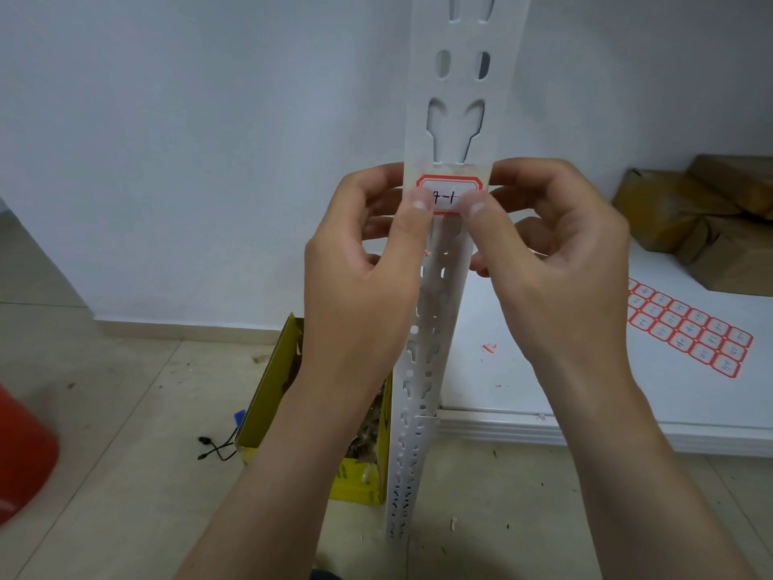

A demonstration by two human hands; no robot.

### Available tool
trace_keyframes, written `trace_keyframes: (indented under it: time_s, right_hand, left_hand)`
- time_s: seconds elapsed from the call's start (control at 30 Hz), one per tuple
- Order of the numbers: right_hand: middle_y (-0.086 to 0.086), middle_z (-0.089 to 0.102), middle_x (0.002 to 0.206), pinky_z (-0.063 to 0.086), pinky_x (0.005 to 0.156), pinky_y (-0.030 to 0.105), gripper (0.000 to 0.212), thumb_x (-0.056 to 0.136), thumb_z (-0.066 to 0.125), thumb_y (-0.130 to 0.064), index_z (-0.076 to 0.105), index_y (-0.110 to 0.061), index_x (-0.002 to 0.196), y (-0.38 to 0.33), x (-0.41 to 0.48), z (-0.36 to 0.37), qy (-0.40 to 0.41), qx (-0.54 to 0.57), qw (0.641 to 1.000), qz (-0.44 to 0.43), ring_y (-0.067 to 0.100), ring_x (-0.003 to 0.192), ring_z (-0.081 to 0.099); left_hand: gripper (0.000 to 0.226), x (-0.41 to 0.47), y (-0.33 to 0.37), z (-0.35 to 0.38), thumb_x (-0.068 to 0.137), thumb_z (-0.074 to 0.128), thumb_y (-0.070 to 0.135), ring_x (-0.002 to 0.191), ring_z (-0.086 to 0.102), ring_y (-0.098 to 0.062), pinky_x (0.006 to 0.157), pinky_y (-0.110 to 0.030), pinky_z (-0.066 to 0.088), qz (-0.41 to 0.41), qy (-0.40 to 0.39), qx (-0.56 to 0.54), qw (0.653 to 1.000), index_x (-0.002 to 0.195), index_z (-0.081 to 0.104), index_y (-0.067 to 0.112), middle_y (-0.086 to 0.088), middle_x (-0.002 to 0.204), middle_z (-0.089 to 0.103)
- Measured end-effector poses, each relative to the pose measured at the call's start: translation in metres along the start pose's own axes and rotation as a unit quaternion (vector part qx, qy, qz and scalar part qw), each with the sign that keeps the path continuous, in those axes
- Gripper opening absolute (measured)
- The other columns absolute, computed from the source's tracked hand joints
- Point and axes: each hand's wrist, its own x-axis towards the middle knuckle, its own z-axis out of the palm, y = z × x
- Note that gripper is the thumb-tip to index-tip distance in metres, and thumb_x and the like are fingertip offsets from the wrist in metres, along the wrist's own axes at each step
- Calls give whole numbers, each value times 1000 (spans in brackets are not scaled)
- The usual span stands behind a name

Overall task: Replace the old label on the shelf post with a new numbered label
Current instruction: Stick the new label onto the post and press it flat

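White wall backs the slotted shelf post (449, 161) at frame centre; your left hand (368, 261) and right hand (556, 253) pinch the new label (449, 190) against it, thumbs pressing its lower corners. You look to be at the sticking step; next, smooth it flat.

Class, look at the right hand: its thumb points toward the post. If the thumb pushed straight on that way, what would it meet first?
The right hand would meet the red-bordered label at once: its thumb already appears to rest on the label's lower right corner, with the white shelf post directly behind.
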Motion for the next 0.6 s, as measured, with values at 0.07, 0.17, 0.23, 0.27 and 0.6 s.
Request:
trace_keyframes:
  time_s: [0.07, 0.17, 0.23, 0.27, 0.6]
  right_hand:
    - [-15, 71, 89, 64, 60, 31, 20, 95, 75, -41, 65, -32, 110, -3, 1, 2, 7, 3, 1000, 5, 13, 68, 70]
    - [-15, 70, 85, 62, 57, 29, 20, 94, 77, -41, 65, -31, 107, -5, 2, 4, 13, 0, 1000, 8, 12, 62, 68]
    - [-13, 70, 85, 61, 56, 28, 19, 94, 76, -40, 64, -31, 106, -5, 2, 5, 12, 0, 1000, 11, 13, 60, 67]
    - [-13, 70, 86, 62, 56, 29, 18, 95, 75, -39, 64, -31, 106, -5, 2, 5, 9, 0, 1000, 12, 14, 61, 68]
    - [-13, 73, 92, 63, 59, 38, 4, 102, 66, -34, 67, -31, 102, -4, 2, 2, 5, 10, 1000, 19, 18, 62, 69]
  left_hand:
    - [33, 1, 2, 1, 97, 56, 34, 104, 71, -21, 86, -43, 62, 0, 0, -3, 1000, 121, 64, 13, 0, 109, 74]
    - [31, 3, 2, 1, 98, 58, 33, 103, 71, -22, 86, -45, 61, 0, -1, -5, 1000, 120, 64, 11, -1, 107, 74]
    - [31, 3, 1, 2, 98, 58, 33, 102, 72, -22, 86, -45, 61, 0, 1, -4, 1000, 119, 64, 11, -1, 106, 74]
    - [32, 4, 1, 2, 98, 58, 34, 102, 72, -22, 86, -45, 61, 1, 3, 0, 1000, 119, 64, 11, -1, 106, 74]
    - [34, 5, 0, 2, 101, 45, 33, 92, 70, -11, 74, -27, 59, 8, 2, 7, 1000, 116, 64, 10, 8, 96, 70]
